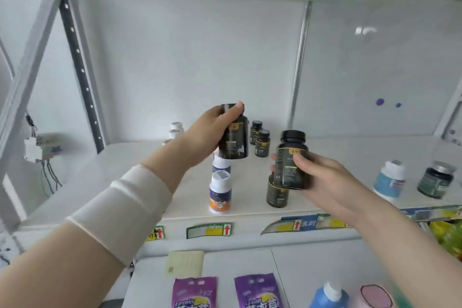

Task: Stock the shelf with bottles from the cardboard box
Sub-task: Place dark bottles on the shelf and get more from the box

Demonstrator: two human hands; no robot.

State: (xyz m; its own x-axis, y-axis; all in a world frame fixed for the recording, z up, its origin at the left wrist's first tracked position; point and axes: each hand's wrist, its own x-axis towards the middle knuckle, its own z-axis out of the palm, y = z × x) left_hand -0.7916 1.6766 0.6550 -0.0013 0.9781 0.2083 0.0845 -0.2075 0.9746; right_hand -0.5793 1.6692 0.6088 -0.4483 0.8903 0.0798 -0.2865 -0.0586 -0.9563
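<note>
Head view shows the left hand [212, 130] wrapped round one dark bottle [235, 144] and the right hand [325, 177] gripping a second dark bottle [291, 165], both above the shelf [345, 152] — best, I judge, lowered upright one at a time beside the standing dark bottles [262, 144], clear of the white bottles [220, 192].

Two dark bottles with black caps and gold labels, held roughly upright above the white shelf [350, 157]. The left bottle [235, 142] is gripped near its cap by the left hand [215, 127]. The right bottle [290, 155] is gripped round its body by the right hand [322, 180]. Similar bottles stand on the shelf: a rear pair [262, 145] and a front bottle [276, 195].
</note>
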